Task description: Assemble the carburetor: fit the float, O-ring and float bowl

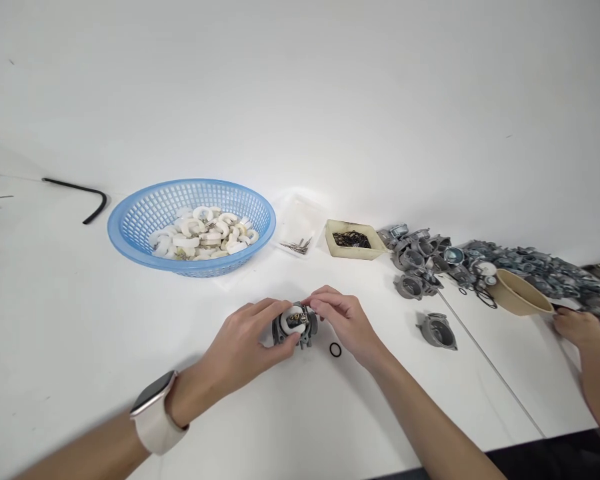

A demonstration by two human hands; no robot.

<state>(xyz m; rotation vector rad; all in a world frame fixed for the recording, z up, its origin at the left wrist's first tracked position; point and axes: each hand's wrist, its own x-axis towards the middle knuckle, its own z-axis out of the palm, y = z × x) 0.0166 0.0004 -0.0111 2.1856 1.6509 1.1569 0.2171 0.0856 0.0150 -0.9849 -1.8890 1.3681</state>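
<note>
A grey metal carburetor body (pixel 308 339) rests on the white table with a white C-shaped float (pixel 288 323) seated in its top. My left hand (pixel 247 337), with a watch on its wrist, is closed around the carburetor's left side, thumb in front and fingers behind. The fingertips of my right hand (pixel 344 320) are pinched together at the carburetor's upper right edge, close to the float's hinge. Whatever lies between those fingertips is too small or hidden to make out. Just below my right hand, a black O-ring (pixel 335 349) lies flat on the table.
Behind my hands stand a blue basket (pixel 125 243) of white floats, a clear tray (pixel 300 217) with thin metal pins, and a cream tray (pixel 353 253) of black rings. Grey float bowls (pixel 439 331) spread rightward. At far right, another person's hand (pixel 577 327) is beside a beige container (pixel 517 297).
</note>
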